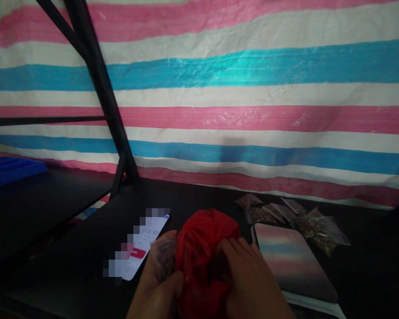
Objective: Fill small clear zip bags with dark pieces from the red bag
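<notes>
A crumpled red plastic bag [202, 248] bulges up between my two hands at the bottom middle, with a dark opening facing me. My left hand [162, 283] is closed on its left side, the thumb against the red plastic. Crumpled clear plastic [163, 257], seemingly a small bag, is also held in that hand. From the right, my right hand [249, 274] curls its fingers over the red bag's rim by the opening. Its fingertips are partly hidden, and what lies inside the bag is too dark to make out.
Right of my hands lies a flat device with a shiny top [289, 261]. Behind it are several small clear bags of dried brown bits [319, 228]. A lit phone [142, 248] lies left on the black table [173, 195]. A blue tray [13, 170] sits far left, beyond a black post [103, 93].
</notes>
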Motion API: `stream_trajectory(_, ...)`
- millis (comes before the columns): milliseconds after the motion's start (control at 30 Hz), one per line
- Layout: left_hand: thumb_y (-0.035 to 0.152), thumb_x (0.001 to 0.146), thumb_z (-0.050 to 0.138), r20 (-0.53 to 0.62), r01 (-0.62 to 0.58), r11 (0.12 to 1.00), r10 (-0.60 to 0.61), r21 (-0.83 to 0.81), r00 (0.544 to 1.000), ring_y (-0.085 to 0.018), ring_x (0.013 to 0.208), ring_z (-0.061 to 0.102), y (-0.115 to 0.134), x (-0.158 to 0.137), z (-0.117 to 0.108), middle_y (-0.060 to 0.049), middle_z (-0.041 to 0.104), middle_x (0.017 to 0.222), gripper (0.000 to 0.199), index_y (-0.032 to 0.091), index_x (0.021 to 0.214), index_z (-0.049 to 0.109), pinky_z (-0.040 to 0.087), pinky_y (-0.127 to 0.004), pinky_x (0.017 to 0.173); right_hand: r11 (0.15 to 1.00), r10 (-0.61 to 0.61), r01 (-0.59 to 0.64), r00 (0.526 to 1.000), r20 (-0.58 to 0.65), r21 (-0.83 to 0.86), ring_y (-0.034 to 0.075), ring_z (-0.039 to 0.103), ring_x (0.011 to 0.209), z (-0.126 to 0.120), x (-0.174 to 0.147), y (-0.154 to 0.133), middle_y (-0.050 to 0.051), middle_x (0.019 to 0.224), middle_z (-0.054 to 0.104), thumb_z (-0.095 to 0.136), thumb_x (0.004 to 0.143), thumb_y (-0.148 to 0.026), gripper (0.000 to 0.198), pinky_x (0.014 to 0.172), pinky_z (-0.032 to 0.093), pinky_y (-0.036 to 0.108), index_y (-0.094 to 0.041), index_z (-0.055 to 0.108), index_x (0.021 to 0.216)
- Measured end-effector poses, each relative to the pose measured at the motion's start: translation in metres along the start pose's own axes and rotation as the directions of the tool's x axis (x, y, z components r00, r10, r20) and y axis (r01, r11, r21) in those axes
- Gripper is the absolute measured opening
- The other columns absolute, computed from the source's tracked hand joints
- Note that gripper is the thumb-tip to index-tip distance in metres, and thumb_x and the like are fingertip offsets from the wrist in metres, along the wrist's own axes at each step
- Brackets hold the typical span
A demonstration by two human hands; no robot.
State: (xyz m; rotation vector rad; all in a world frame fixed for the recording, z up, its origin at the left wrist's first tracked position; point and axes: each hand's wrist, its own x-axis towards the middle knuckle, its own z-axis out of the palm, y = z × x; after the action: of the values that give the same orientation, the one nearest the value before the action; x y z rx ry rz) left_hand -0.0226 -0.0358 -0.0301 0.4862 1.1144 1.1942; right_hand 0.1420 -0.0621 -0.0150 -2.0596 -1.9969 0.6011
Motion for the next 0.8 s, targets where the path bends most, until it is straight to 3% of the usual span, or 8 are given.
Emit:
stream_trajectory(133, -0.002, 0.043, 0.063, 0.03, 0.029, 0.999, -0.029, -0.029, 0.999, -0.025, 0.102, 0.075, -0.002, 0.001, -0.007, -0.001, 0.075, 0.118, 0.085, 0.03, 0.121, 0.064, 0.057, -0.026, 0.07, 1.0, -0.018, 0.018, 1.0, 0.022, 0.008, 0.038, 0.05, 0.144, 0.001, 0.0, 0.0, 0.016, 0.146, 0.066, 0.058, 0.07, -0.004, 0.068, 0.122, 0.029, 0.056, -0.019, 0.064, 0.137)
stream_trajectory(267, 0.002, 0.047, 0.064, 0.008, 0.03, 0.999, -0.03, -0.045, 1.0, -0.018, 0.082, 0.074, -0.003, 0.002, -0.013, 0.0, 0.075, 0.109, 0.082, 0.029, 0.124, 0.065, 0.053, -0.023, 0.061, 0.999, -0.032, 0.032, 0.999, -0.004, 0.02, 0.035, 0.058, 0.131, 0.001, -0.001, -0.001, 0.012, 0.126, 0.074, 0.056, 0.065, 0.001, 0.059, 0.113, 0.036, 0.051, -0.022, 0.07, 0.118)
stream_trajectory(433, 0.004, 0.051, 0.065, -0.007, -0.03, 1.0, 0.03, -0.007, 1.0, -0.015, 0.066, 0.069, 0.004, 0.001, -0.016, 0.0, 0.075, 0.098, 0.084, 0.029, 0.131, 0.062, 0.047, -0.021, 0.053, 0.977, -0.014, 0.03, 0.997, -0.075, 0.212, 0.027, 0.067, 0.106, 0.004, 0.001, 0.004, 0.004, 0.107, 0.075, 0.055, 0.066, 0.002, 0.047, 0.098, 0.042, 0.041, -0.024, 0.069, 0.102)
stream_trajectory(600, 0.004, 0.051, 0.067, 0.016, -0.126, 0.99, 0.125, 0.058, 0.992, -0.018, 0.073, 0.073, 0.009, 0.008, -0.019, 0.003, 0.075, 0.098, 0.088, 0.033, 0.133, 0.057, 0.051, -0.022, 0.057, 0.839, -0.046, 0.114, 0.989, -0.138, 0.533, 0.025, 0.07, 0.109, 0.014, 0.007, 0.013, 0.004, 0.113, 0.077, 0.057, 0.079, -0.007, 0.036, 0.096, 0.048, 0.035, -0.026, 0.069, 0.107)
stream_trajectory(800, 0.015, 0.058, 0.087, 0.069, -0.43, 0.877, 0.425, 0.215, 0.903, -0.02, 0.08, 0.075, 0.008, 0.016, -0.023, 0.003, 0.074, 0.097, 0.094, 0.032, 0.142, 0.049, 0.061, -0.028, 0.07, 0.642, -0.062, 0.144, 0.989, -0.136, 0.753, 0.026, 0.071, 0.117, 0.01, 0.008, 0.013, 0.007, 0.12, 0.077, 0.059, 0.086, -0.022, 0.03, 0.103, 0.052, 0.038, -0.025, 0.067, 0.115)
